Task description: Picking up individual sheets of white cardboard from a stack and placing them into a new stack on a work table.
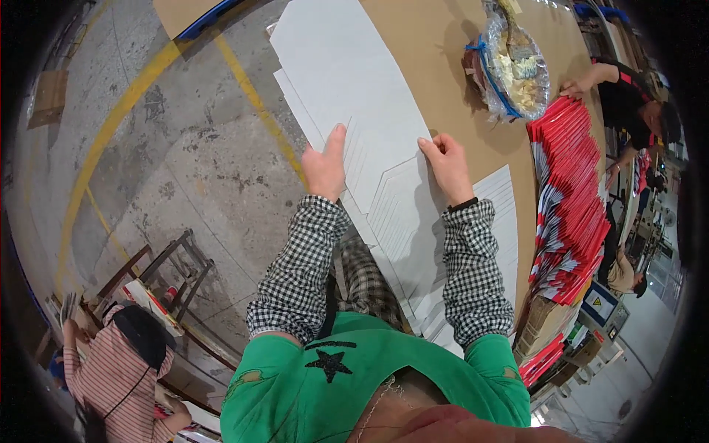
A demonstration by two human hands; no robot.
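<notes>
From where I stand, the biggest thing is the brown-topped bench (421,55), spreading away beyond the fingers of the right hand (450,166). Next comes the upper white sheet (354,74), lying between the two sets of fingers and reaching well out past their tips; whether it rests flat or is slightly lifted I cannot tell. To handle it well, I'd say, pull evenly from both edges, without pinching hard enough to crease it, and slide it clear of what lies beneath. Those lower white sheets (413,214) fan out in steps on the near side of the fingers, so a drag could shift them too. Well to the right of the right fingers leans a stack of red packets (569,199), a co-worker's hand (583,81) at its far end. Beyond the right fingers sits a plastic-lined bowl (543,92) of pale paste, a brush (521,52) lying in it.

As for the fingers: the right thumb and bent forefinger close narrowly on the sheet's right edge. The left hand (324,171) lays its thumb flat over the left edge, gripping it, the other fingers mostly hidden underneath.
</notes>
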